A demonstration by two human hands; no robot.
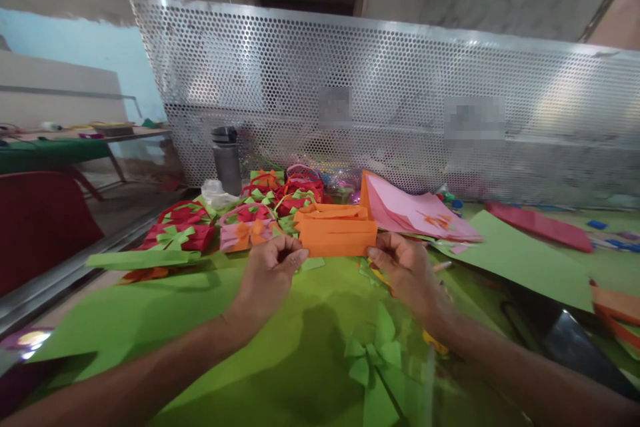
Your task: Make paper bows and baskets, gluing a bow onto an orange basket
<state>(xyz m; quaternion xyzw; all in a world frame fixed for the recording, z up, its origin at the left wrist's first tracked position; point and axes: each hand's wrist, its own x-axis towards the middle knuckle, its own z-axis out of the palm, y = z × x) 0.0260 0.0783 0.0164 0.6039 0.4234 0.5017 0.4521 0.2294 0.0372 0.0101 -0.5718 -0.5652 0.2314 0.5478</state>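
An orange folded-paper bag (339,240) is held up in front of me over the green tabletop. My left hand (273,265) pinches its lower left corner between thumb and fingers. At the lower right corner, my right hand (400,263) grips it the same way. The bag shows a flat front with folds along its top. Just beyond my left hand stands a pink paper bag (235,233) with an orange bow. A green paper bow (373,360) with long tails lies below my right hand.
Red paper bags (200,237) with green bows stand at the left, near a dark bottle (227,163). Pink sheets (410,210) and a green sheet (525,257) lie to the right. A perforated metal panel (300,80) rises behind. A dark tablet-like object (575,347) sits at the lower right.
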